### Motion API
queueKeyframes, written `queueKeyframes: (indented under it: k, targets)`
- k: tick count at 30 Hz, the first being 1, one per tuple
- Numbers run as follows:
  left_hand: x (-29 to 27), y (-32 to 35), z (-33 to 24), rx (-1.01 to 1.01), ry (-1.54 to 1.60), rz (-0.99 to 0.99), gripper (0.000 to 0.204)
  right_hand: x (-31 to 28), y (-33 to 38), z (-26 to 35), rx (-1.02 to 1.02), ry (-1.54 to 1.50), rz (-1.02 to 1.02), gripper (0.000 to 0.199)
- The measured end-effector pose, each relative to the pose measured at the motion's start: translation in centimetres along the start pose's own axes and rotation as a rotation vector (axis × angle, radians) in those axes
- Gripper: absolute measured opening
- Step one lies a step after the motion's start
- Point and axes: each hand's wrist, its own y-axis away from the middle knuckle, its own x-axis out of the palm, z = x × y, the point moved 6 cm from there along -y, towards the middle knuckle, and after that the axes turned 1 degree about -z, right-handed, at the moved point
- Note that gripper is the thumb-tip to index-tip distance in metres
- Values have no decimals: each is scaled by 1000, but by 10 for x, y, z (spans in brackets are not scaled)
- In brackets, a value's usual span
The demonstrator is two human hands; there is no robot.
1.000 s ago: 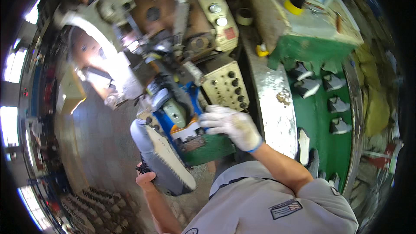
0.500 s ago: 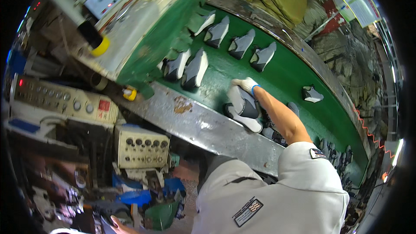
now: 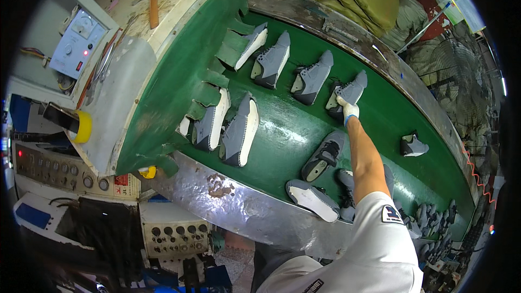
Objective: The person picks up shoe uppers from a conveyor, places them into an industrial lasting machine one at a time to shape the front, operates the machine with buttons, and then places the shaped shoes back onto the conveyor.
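Observation:
My right hand (image 3: 350, 110), in a white glove with a blue cuff, reaches out over the green conveyor belt (image 3: 279, 138). Its fingers are closed on the heel end of a grey shoe (image 3: 354, 88), the rightmost in the far row. Left of it in that row lie more grey shoes, one (image 3: 315, 78) nearest to it. Closer to me, a dark grey shoe (image 3: 328, 152) lies tilted, and a shoe with its pale sole showing (image 3: 312, 199) rests by the metal edge. My left hand is out of sight.
A metal rail (image 3: 255, 184) borders the belt's near side. At the left, two shoes, one (image 3: 240, 130) in full view, lie by a green hood (image 3: 179, 76) with hanging flaps. Control boxes (image 3: 176, 236) stand lower left. Several more shoes (image 3: 429, 217) crowd the right end.
My right hand has let go of a grey shoe near the belt's near edge and moved away to the far row. My left hand has left the view, which has shifted.

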Motion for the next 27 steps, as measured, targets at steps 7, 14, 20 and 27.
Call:
queueKeyframes:
  k: [7, 14, 20, 27]
  targets:
    - [-50, 29, 76, -49, 1, 74, 17, 2, 220, 47, 327, -813, 756, 64]
    - [-83, 62, 241, 12, 339, 132, 20, 42, 551, 54, 702, -749, 1027, 57]
    - [-30, 92, -3, -88, 879, 496, 45, 89, 798, 23, 944, -329, 1595, 45]
    - [-41, 54, 70, -243, 1040, 466, 29, 84, 968, -10, 907, 29, 1783, 38]
